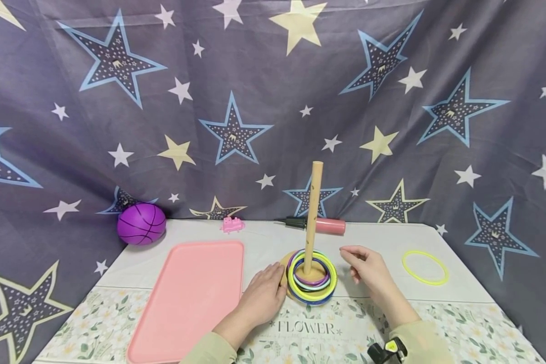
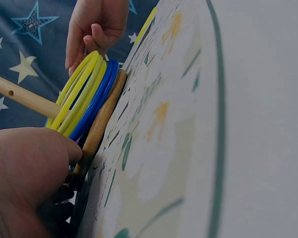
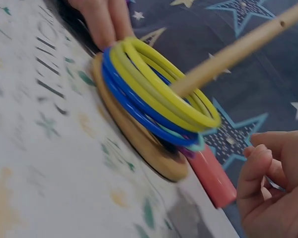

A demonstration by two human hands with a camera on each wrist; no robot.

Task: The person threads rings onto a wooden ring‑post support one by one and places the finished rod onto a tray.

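Observation:
A wooden peg (image 1: 313,217) stands upright on a round wooden base (image 1: 287,260). Around its foot lies a stack of rings, with yellow rings (image 3: 161,96) on top and blue rings (image 3: 124,101) lower down; purple and pale green ones show too. My left hand (image 1: 266,290) rests against the left edge of the base, fingers extended. To the right of the stack, my right hand (image 1: 368,268) hovers with loosely bent fingers and holds nothing. Farther right, a single yellow ring (image 1: 425,267) lies flat on the table.
Left of my left hand lies a pink tray (image 1: 191,298). Along the back are a purple ball (image 1: 141,224), a small pink toy (image 1: 232,225) and a red-and-black hand pump (image 1: 329,226) behind the peg. A star-patterned curtain (image 1: 255,76) hangs behind the table.

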